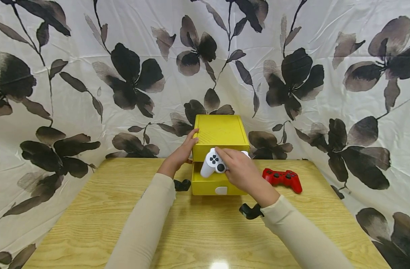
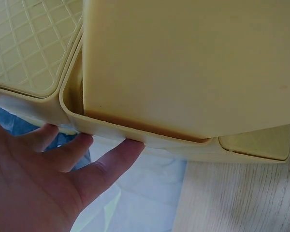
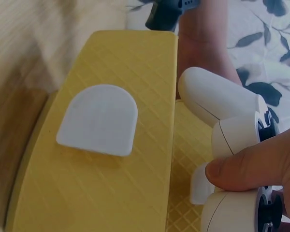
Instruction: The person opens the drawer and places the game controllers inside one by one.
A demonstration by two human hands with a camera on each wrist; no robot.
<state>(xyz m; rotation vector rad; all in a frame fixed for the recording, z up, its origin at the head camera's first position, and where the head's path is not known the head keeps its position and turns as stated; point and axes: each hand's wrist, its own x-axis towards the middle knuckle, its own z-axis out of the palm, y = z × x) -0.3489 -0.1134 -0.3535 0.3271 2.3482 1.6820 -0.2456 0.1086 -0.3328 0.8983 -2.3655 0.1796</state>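
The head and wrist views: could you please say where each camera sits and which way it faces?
Head: on the head, facing forward and down at the yellow box; left hand, right hand and both arms show.
Left wrist: worn there, facing the box's pulled-out drawer; left hand shows.
Right wrist: worn there, facing the drawer's front and white controller; right hand and some left arm show.
Shared, head and right wrist: the white controller.

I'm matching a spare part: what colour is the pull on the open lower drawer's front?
The pull is plain white; it shows best in the right wrist view.
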